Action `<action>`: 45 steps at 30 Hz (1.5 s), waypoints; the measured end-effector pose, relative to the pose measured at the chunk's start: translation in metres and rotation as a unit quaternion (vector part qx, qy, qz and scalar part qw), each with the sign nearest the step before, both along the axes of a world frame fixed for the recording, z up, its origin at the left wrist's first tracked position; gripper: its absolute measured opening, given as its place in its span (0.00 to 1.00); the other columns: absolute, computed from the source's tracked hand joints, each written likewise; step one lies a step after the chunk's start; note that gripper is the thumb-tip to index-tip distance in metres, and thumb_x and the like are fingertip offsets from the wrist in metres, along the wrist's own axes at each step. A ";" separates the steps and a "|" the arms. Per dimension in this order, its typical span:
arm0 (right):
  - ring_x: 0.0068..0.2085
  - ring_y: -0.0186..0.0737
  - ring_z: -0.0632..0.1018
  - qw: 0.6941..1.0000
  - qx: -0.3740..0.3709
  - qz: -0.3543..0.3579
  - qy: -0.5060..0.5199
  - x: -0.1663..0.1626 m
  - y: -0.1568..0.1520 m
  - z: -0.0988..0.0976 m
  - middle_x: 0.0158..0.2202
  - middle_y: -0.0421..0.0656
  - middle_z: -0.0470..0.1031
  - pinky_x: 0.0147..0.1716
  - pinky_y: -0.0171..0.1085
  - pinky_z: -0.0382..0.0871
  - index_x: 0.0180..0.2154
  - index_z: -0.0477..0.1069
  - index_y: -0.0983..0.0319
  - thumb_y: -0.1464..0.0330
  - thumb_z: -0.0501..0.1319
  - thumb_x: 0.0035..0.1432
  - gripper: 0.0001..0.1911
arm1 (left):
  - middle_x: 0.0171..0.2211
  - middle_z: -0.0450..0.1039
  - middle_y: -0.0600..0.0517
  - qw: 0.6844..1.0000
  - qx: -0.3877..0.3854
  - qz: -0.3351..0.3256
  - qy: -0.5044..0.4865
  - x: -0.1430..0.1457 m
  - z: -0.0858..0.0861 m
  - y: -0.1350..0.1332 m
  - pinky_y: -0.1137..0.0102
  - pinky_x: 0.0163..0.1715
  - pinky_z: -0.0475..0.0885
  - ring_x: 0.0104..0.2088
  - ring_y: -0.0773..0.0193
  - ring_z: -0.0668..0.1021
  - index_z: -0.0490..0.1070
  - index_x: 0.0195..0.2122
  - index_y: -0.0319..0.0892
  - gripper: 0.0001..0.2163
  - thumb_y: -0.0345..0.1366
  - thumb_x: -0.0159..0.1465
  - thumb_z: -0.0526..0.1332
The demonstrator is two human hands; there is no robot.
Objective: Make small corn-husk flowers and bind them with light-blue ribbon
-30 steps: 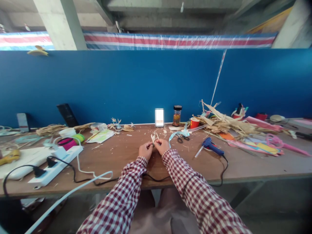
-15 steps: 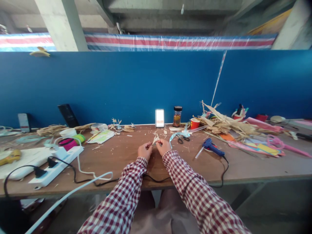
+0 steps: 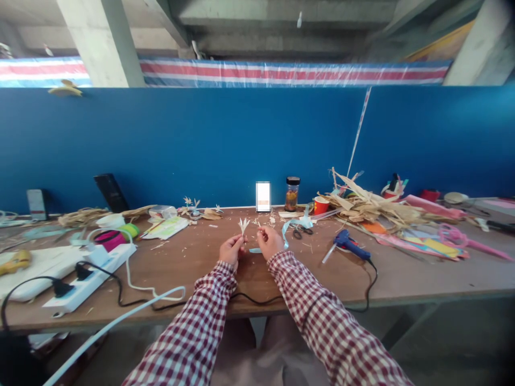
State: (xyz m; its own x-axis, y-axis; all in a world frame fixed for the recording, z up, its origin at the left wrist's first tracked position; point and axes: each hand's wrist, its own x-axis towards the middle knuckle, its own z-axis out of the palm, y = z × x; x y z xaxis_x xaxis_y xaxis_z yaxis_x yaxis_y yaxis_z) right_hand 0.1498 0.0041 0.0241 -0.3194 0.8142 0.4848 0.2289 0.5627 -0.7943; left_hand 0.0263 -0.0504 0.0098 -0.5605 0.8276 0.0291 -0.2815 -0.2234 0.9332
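Observation:
My left hand (image 3: 230, 250) pinches a small pale husk flower (image 3: 243, 225) by its stem, petals pointing up, just above the wooden table (image 3: 201, 257). A short way to its right, my right hand (image 3: 269, 242) is closed in a pinch on a light blue ribbon strip (image 3: 286, 229) that trails over the table toward the back. The two hands are a few centimetres apart. Both arms wear red-and-white checked sleeves.
Black scissors (image 3: 299, 230), a blue glue gun (image 3: 351, 243) with its black cord, a red cup (image 3: 321, 204) and a jar (image 3: 292, 193) lie right of the hands. A heap of dry husks (image 3: 370, 203) and coloured paper sits further right. A white power strip (image 3: 86, 276) and cables lie left.
My hands have come apart. The left hand has lifted the husk flower clear and shifted left; the right hand now holds the blue ribbon strip.

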 end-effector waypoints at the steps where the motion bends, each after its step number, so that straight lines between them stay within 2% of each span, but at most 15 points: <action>1: 0.35 0.39 0.72 1.000 -0.016 0.020 0.010 -0.001 0.000 0.001 0.34 0.46 0.72 0.37 0.39 0.66 0.41 0.69 0.63 0.63 0.51 0.55 0.16 | 0.27 0.74 0.52 1.000 0.003 -0.019 -0.015 0.000 0.002 -0.003 0.81 0.15 0.65 0.14 0.80 0.64 0.71 0.35 0.37 0.11 0.34 0.51 0.63; 3: 0.31 0.37 0.73 0.996 -0.050 0.074 0.025 -0.003 0.002 0.001 0.30 0.45 0.73 0.31 0.37 0.68 0.37 0.71 0.64 0.61 0.51 0.55 0.16 | 0.27 0.73 0.51 0.997 0.004 -0.064 -0.036 0.001 0.006 -0.007 0.81 0.14 0.63 0.14 0.81 0.63 0.72 0.34 0.36 0.11 0.32 0.50 0.64; 7: 0.27 0.35 0.73 0.979 -0.110 0.165 0.051 -0.005 0.002 0.002 0.24 0.42 0.73 0.28 0.35 0.68 0.32 0.72 0.64 0.59 0.53 0.52 0.17 | 0.25 0.72 0.50 0.988 -0.004 -0.144 -0.055 0.004 0.009 -0.010 0.80 0.12 0.61 0.13 0.80 0.63 0.73 0.33 0.33 0.11 0.30 0.48 0.65; 14: 0.25 0.34 0.72 0.961 -0.160 0.203 0.092 -0.001 0.002 0.004 0.21 0.40 0.71 0.27 0.34 0.67 0.30 0.71 0.65 0.59 0.59 0.46 0.15 | 0.23 0.72 0.51 0.984 -0.001 -0.170 -0.048 0.008 0.008 -0.009 0.80 0.11 0.60 0.12 0.80 0.62 0.72 0.32 0.33 0.11 0.31 0.47 0.66; 20: 0.22 0.32 0.69 0.959 -0.181 0.182 0.121 -0.002 0.006 0.001 0.18 0.38 0.68 0.23 0.33 0.64 0.25 0.67 0.63 0.58 0.59 0.45 0.14 | 0.22 0.72 0.51 0.985 -0.009 -0.171 -0.012 0.009 0.005 -0.008 0.80 0.10 0.59 0.11 0.80 0.61 0.72 0.30 0.33 0.13 0.35 0.46 0.67; 27: 0.19 0.30 0.65 0.960 -0.195 0.138 0.148 -0.004 0.013 -0.002 0.16 0.36 0.64 0.19 0.31 0.59 0.25 0.64 0.63 0.57 0.59 0.45 0.14 | 0.21 0.73 0.51 0.987 -0.051 -0.143 0.047 0.013 -0.001 -0.005 0.79 0.11 0.61 0.10 0.79 0.63 0.71 0.30 0.34 0.14 0.38 0.46 0.67; 32: 0.17 0.28 0.62 0.963 -0.188 0.109 0.159 0.000 0.020 -0.002 0.16 0.35 0.63 0.17 0.31 0.56 0.26 0.63 0.63 0.55 0.57 0.46 0.16 | 0.24 0.74 0.50 0.989 -0.081 -0.077 0.095 0.015 -0.003 -0.008 0.76 0.13 0.66 0.12 0.76 0.67 0.71 0.33 0.35 0.14 0.36 0.47 0.65; 35: 0.17 0.28 0.61 0.966 -0.181 0.108 0.152 0.001 0.020 -0.003 0.17 0.36 0.63 0.16 0.31 0.56 0.25 0.64 0.63 0.56 0.57 0.46 0.16 | 0.25 0.74 0.52 0.990 -0.075 -0.016 0.122 0.012 -0.001 -0.011 0.77 0.13 0.64 0.12 0.76 0.66 0.71 0.38 0.37 0.15 0.37 0.51 0.63; 37: 0.18 0.29 0.63 0.968 -0.173 0.115 0.142 0.000 0.016 -0.002 0.17 0.36 0.63 0.18 0.31 0.58 0.25 0.65 0.63 0.57 0.58 0.45 0.15 | 0.23 0.73 0.53 0.988 -0.063 0.004 0.138 0.010 0.002 -0.012 0.78 0.13 0.62 0.12 0.76 0.66 0.71 0.39 0.37 0.14 0.37 0.53 0.61; 40: 0.21 0.31 0.66 0.973 -0.157 0.120 0.123 -0.001 0.010 0.000 0.19 0.37 0.65 0.21 0.32 0.60 0.25 0.68 0.63 0.58 0.60 0.43 0.14 | 0.18 0.71 0.55 0.988 -0.047 -0.012 0.147 0.010 0.007 -0.011 0.78 0.13 0.62 0.13 0.75 0.67 0.73 0.39 0.38 0.14 0.38 0.53 0.61; 45: 0.26 0.33 0.69 0.978 -0.134 0.116 0.108 -0.001 0.006 0.000 0.25 0.40 0.69 0.26 0.33 0.65 0.25 0.69 0.64 0.60 0.61 0.42 0.13 | 0.22 0.74 0.53 0.991 -0.041 -0.052 0.118 0.013 0.006 -0.004 0.77 0.15 0.64 0.15 0.74 0.68 0.73 0.39 0.38 0.16 0.37 0.50 0.64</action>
State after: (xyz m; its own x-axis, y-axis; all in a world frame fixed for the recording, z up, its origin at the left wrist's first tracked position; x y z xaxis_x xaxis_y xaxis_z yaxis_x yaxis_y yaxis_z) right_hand 0.1487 0.0102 0.0246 -0.4243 0.8389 0.3408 -0.0698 0.3450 -0.9360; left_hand 0.0398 -0.0548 0.0154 -0.4567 0.8860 0.0803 -0.0701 -0.1259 0.9896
